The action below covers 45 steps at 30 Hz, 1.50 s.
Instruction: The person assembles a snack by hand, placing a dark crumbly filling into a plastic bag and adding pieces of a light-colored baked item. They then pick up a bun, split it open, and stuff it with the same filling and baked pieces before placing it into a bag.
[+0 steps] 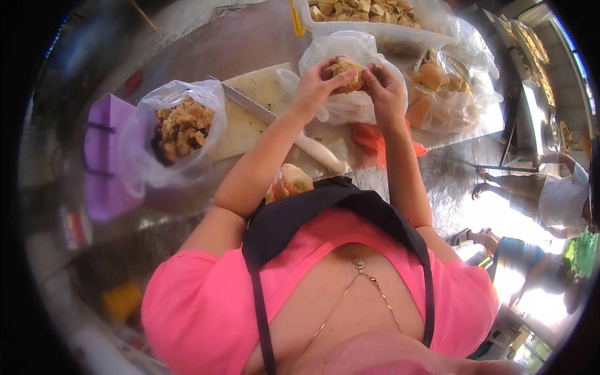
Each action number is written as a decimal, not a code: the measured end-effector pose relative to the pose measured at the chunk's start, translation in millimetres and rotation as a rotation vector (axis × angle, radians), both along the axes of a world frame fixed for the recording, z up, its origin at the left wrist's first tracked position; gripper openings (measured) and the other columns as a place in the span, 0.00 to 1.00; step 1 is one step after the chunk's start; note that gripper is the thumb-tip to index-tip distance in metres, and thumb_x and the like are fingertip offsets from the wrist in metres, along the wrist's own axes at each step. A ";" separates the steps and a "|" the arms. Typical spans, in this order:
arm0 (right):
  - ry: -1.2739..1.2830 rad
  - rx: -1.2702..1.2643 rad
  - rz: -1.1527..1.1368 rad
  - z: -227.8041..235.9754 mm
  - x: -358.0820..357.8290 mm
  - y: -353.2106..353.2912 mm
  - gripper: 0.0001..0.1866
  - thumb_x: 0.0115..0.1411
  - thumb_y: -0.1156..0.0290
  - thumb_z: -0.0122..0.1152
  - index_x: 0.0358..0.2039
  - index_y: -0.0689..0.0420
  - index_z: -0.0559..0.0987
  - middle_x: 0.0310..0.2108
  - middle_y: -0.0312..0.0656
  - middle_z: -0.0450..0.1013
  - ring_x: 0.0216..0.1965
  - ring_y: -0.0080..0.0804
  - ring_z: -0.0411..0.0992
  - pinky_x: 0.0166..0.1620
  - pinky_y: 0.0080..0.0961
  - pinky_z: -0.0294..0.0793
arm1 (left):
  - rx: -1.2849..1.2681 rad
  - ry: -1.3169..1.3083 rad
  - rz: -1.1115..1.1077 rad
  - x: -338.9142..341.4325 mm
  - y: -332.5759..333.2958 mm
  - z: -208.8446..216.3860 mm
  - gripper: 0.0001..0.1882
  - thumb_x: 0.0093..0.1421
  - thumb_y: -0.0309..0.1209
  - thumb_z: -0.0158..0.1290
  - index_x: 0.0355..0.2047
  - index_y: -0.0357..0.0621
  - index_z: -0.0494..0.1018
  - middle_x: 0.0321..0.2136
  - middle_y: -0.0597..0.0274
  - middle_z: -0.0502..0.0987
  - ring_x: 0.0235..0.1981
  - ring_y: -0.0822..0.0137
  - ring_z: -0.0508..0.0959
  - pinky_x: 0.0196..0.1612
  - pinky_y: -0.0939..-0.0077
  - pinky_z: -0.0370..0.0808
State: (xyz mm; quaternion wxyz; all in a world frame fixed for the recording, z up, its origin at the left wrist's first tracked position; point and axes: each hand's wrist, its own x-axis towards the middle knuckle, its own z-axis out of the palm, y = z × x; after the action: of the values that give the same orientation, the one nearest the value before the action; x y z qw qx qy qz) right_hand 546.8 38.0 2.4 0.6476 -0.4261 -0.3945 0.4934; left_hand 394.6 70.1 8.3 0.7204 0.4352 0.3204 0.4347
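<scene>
Both hands meet over a clear plastic bag at the far side of the table. Between them is a rough, golden-brown, bun-like piece. My left hand curls its fingers round the left side of the piece. Thumb and fingers of my right hand pinch its right edge. Left of my hands, a serrated bread knife with a white handle lies across a pale cutting board. A red plastic bag sits below my right hand.
At left, a clear bag of brown crumbly chunks stands beside a purple container. A plastic tub of cut pieces stands at the back. To the right is a bag of tan pieces. People are farther right.
</scene>
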 end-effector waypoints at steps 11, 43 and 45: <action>0.102 -0.103 0.160 4.7 15.4 5.4 0.14 0.59 0.71 0.57 0.44 0.61 0.70 0.37 0.36 0.70 0.37 0.23 0.70 0.40 0.22 0.72 | 0.006 -0.044 -0.018 -10.3 2.0 3.4 0.28 0.52 0.31 0.61 0.52 0.36 0.65 0.42 0.59 0.74 0.42 0.72 0.75 0.45 0.80 0.74; -0.081 -0.024 -0.094 -10.7 4.7 30.5 0.08 0.56 0.75 0.61 0.34 0.65 0.75 0.29 0.38 0.73 0.28 0.23 0.72 0.33 0.19 0.75 | -0.108 -0.296 0.018 -36.9 3.0 -3.8 0.21 0.60 0.35 0.53 0.50 0.38 0.65 0.47 0.55 0.72 0.49 0.62 0.73 0.51 0.69 0.74; -0.154 -0.028 -0.130 -13.3 5.9 36.7 0.07 0.55 0.75 0.62 0.31 0.65 0.76 0.27 0.38 0.73 0.26 0.22 0.71 0.32 0.19 0.75 | -0.150 -0.345 0.044 -49.0 5.7 -3.2 0.22 0.58 0.34 0.55 0.50 0.38 0.66 0.46 0.55 0.72 0.47 0.62 0.74 0.50 0.68 0.74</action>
State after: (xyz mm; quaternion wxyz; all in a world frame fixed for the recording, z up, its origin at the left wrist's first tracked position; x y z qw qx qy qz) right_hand 552.7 74.7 -10.8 0.6401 -0.4963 -0.4077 0.4217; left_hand 345.5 75.9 5.1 0.7853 0.2922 0.2328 0.4936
